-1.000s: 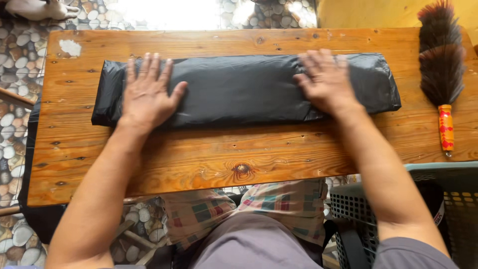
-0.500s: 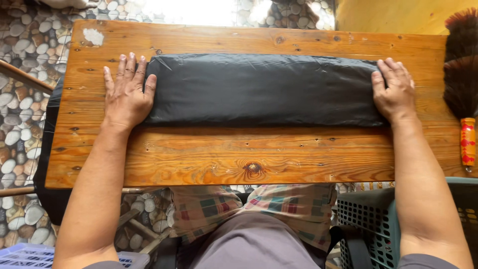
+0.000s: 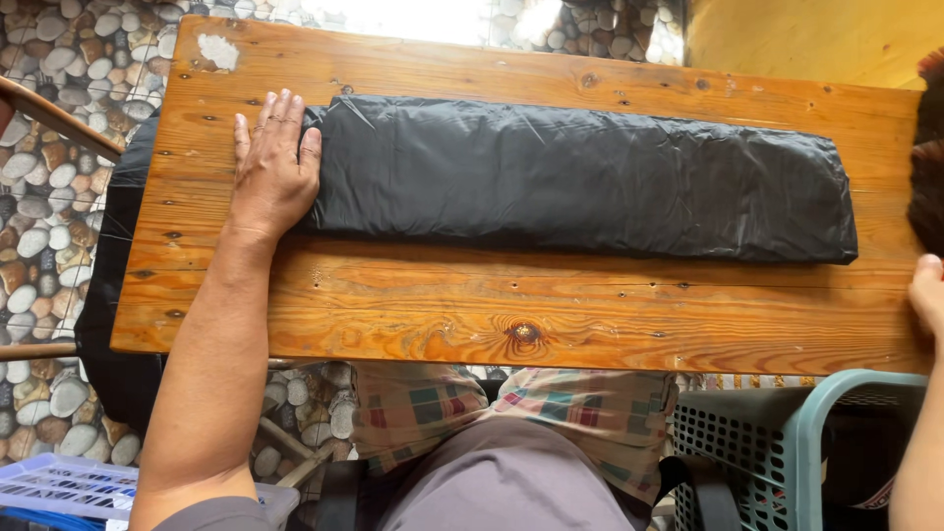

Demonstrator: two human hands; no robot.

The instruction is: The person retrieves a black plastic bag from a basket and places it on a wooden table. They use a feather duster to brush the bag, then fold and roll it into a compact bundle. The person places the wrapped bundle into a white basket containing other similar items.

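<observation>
On the wooden table (image 3: 413, 315), the left end of the crosswise black folded bag (image 3: 580, 177) is pressed by the flat, open left hand (image 3: 273, 172), nothing gripped; the right hand (image 3: 929, 293) is barely seen at the frame edge, its grip unclear.

This looks like an informal home workspace, perhaps a porch or yard corner, not a factory floor. A knotty varnished wooden table (image 3: 551, 315) stands on a pebble-mosaic floor (image 3: 49, 69) that spreads beyond the left hand (image 3: 272, 172) fingertips (daylight glares there). A yellow wall (image 3: 816, 39) rises far from the fingers, and plastic baskets, one teal (image 3: 787, 442), one blue-white (image 3: 69, 487), sit below the wrists.
</observation>
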